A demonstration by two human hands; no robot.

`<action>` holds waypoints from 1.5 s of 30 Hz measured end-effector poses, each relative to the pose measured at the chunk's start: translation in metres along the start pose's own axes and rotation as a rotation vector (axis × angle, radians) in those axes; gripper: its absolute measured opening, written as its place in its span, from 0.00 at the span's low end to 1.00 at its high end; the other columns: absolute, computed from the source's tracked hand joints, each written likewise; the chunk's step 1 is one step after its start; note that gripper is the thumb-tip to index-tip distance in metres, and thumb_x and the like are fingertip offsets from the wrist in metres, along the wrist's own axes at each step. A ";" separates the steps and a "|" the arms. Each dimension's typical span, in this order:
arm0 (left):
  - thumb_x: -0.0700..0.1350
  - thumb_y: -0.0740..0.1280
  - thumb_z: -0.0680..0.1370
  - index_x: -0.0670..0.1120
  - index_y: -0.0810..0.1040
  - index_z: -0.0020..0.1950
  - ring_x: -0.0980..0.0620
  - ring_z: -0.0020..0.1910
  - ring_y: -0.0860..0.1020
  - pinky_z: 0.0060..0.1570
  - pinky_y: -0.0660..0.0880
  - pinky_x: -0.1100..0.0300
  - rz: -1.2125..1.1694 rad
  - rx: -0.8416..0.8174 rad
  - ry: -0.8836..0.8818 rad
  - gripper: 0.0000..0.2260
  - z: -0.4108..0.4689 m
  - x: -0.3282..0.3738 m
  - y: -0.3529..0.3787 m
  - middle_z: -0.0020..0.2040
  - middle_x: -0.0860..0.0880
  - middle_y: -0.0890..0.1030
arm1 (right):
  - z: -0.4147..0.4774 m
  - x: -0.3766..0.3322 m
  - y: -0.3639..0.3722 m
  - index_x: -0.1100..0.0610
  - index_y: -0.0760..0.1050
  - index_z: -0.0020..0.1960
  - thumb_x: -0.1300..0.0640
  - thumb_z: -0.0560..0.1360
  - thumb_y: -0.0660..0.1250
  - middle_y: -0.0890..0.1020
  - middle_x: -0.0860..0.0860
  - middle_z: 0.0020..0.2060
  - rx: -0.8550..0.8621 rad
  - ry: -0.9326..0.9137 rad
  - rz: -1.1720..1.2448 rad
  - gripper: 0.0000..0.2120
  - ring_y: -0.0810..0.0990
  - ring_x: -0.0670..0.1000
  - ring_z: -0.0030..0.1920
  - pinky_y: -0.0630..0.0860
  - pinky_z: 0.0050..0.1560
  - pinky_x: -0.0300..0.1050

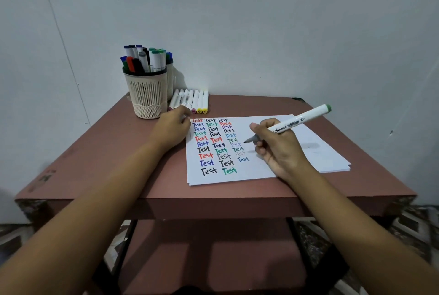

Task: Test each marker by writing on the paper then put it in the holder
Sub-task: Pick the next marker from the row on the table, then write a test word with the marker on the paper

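Seen from the head camera, a small reddish-brown wooden table (118, 152) stands against a pale wall (261, 21). A thin stack of white paper sheets (261, 168) lies on the right half of its top, reaching close to the near edge. The top sheet carries three columns of the word "Test" in red, black, blue and green along its left side. The right hand (278, 149) rests on the paper, thumb and fingers curled round a white marker with a green end cap (301, 121). Its uncapped dark tip points left and sits close over the sheet, just right of the third column; I cannot tell whether it touches. The left hand (172, 130) lies on the table at the paper's far left corner with its fingers curled under, and whether they hold anything is hidden. Just beyond it, a row of white markers (197, 101) lies side by side by the far edge. Towards the far left corner stands a cream slotted plastic holder (148, 95) full of upright markers, with a second similar holder (169, 80) partly hidden behind it.
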State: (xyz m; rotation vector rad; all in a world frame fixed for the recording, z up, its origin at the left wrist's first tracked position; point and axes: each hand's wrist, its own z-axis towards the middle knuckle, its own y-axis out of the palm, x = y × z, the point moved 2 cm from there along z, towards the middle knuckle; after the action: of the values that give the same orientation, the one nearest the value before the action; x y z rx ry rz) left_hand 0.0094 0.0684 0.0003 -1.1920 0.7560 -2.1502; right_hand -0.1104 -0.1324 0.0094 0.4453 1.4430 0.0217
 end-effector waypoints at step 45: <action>0.39 0.58 0.79 0.43 0.75 0.61 0.45 0.58 0.74 0.48 0.65 0.61 0.075 -0.113 0.008 0.13 -0.001 0.002 0.001 0.59 0.42 0.78 | -0.008 0.010 0.001 0.52 0.65 0.27 0.61 0.66 0.67 0.66 0.46 0.19 0.114 -0.234 -0.490 0.15 0.66 0.50 0.24 0.63 0.30 0.42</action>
State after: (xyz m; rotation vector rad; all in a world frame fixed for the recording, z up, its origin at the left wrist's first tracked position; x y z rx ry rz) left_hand 0.0075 0.0665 0.0001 -1.1927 0.9213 -2.0754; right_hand -0.1160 -0.1269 -0.0005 0.1695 1.2922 -0.4922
